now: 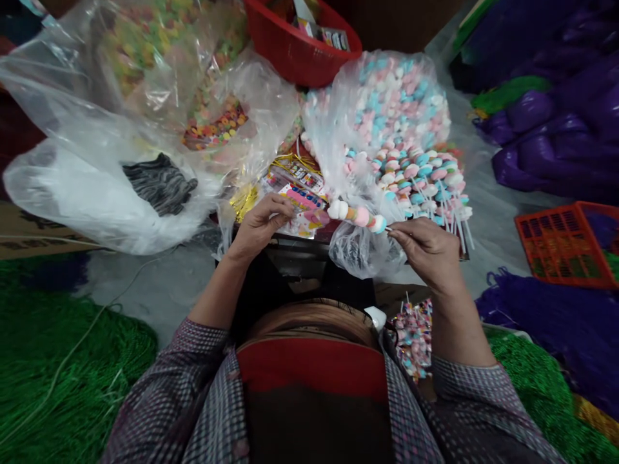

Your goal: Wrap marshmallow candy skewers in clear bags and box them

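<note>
Single view, worn on the person's head; faces forward and steeply down. Nearest: red-and-dark apron front (314, 367) at bottom centre, checked cloth sleeves (169, 380) running up from both lower corners. Bare left hand (265, 222) and bare right hand (428, 251) mid-frame, arm's reach off. Farther, toward top edge: round red plastic basket (304, 55). Floor either side taken in. No second view, so no shared part.

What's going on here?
A person's right hand holds a candy skewer by its stick, over a low table. The left hand hovers beside printed packaging. More candy skewers are piled to the right, in front of a clear bag of pink, white and blue candies.
</note>
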Tool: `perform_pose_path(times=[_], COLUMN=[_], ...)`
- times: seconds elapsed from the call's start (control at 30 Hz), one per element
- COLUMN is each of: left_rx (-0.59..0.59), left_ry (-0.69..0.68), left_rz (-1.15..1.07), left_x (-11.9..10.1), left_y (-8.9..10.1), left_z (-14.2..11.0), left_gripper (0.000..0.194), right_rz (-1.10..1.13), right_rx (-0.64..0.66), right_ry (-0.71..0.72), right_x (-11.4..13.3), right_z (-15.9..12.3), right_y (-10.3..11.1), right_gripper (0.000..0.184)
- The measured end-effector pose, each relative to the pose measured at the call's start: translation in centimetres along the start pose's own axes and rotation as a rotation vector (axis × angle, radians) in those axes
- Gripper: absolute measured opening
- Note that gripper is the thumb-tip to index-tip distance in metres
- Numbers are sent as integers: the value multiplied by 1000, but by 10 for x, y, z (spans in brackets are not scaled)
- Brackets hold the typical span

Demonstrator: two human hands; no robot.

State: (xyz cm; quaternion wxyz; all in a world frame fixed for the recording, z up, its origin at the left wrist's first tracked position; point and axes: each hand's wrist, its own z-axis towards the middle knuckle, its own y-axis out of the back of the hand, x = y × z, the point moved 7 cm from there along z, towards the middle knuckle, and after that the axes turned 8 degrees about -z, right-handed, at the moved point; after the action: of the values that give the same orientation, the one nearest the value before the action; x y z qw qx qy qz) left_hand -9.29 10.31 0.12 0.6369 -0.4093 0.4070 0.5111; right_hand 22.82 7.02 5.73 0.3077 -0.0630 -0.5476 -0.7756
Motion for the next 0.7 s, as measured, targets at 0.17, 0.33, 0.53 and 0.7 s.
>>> perform_pose_path(times=[0.17, 0.33, 0.53, 0.7], left_rx=[34, 108, 187, 250], left_ry=[-39, -72, -67, -203], left_rz=[49, 162, 420, 608], left_x=[-6, -6, -1, -7], left_y=[-4, -8, -16, -30], left_z=[0, 2, 3, -1], left_gripper=[16, 18, 17, 22], right_rz=[-131, -207, -97, -43], right_rx=[12, 19, -13, 30], right_ry=[62, 92, 37, 60], right_x=[-3, -1, 4, 4], right_z=[-2, -4, -8, -15], right_y=[3, 9, 12, -7], right_gripper=[38, 31, 21, 33])
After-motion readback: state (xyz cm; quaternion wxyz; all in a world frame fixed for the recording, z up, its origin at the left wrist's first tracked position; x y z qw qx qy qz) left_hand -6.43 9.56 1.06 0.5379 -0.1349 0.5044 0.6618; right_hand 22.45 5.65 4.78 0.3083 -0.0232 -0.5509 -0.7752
